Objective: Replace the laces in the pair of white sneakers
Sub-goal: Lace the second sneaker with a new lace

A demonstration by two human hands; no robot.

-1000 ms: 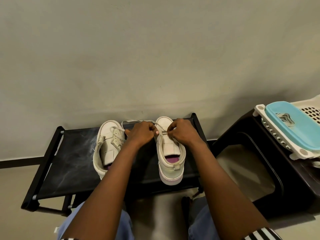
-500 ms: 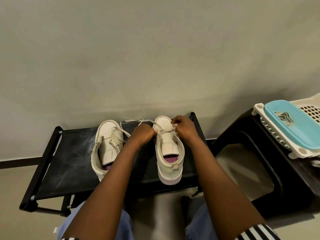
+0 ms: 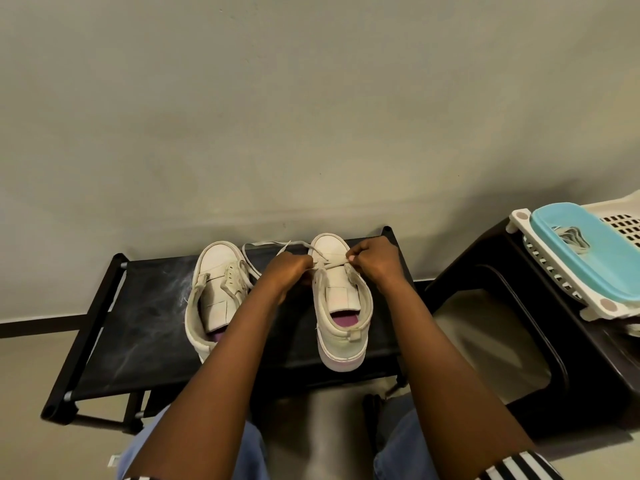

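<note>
Lengthwise, sneaker points toe away; left hand, right hand fingers pinch its lace.

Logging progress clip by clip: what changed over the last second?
The left hand and right hand drew slightly apart, pulling the lace taut across the toe end of the right-side sneaker. Both keep pinching the lace; the other sneaker and the black rack stayed put.

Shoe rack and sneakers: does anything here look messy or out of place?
Whitish dusty smears streak the black rack left of the left sneaker. A loose lace trails beside its toe, likely just mid-lacing.
</note>
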